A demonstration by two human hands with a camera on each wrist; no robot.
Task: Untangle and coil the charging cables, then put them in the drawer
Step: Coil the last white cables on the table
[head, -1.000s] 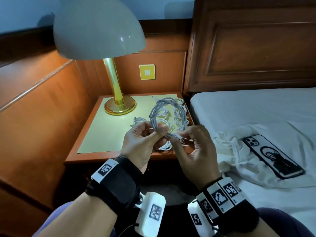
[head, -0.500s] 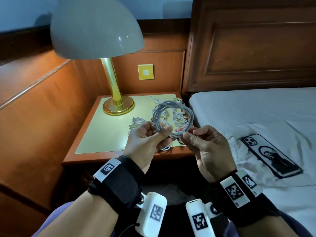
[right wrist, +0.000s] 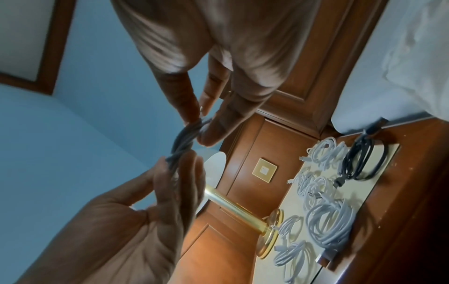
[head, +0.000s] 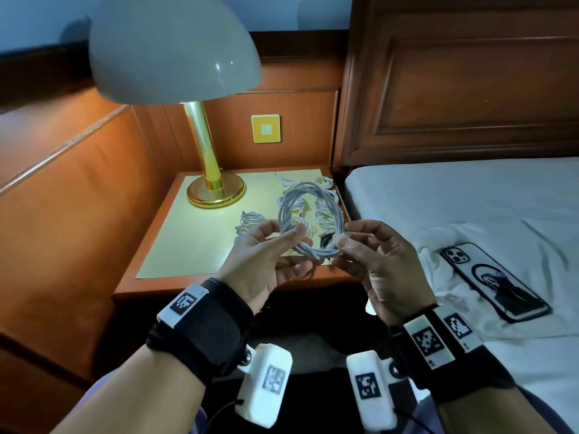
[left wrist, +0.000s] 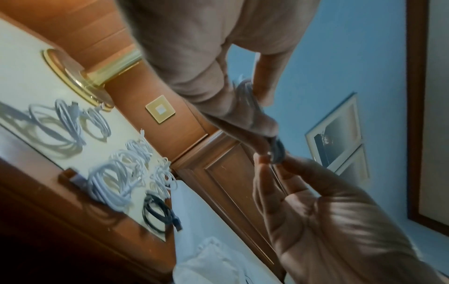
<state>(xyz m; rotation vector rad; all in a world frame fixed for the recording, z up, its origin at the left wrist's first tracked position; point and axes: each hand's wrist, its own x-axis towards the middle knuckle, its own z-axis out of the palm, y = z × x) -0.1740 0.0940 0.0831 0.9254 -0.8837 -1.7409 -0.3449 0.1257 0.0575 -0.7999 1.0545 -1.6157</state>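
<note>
Holding one coiled cable [head: 310, 220], the left hand [head: 266, 261] and right hand [head: 379, 261] pinch it. Other cables [right wrist: 330, 221] lie coiled on the nightstand [head: 188, 245]. None are in a drawer yet.

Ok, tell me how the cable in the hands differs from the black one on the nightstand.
The held cable is pale grey; the black cable is dark. The held cable is up in the air, pinched by the left hand and right hand; the black cable lies untouched on the nightstand, near the bed-side edge. Both are wound into round coils.

Wood-panelled walls [head: 62, 189], carved headboard [head: 463, 89], lit lamp [head: 175, 48], perhaps framed pictures [left wrist: 337, 134].
</note>
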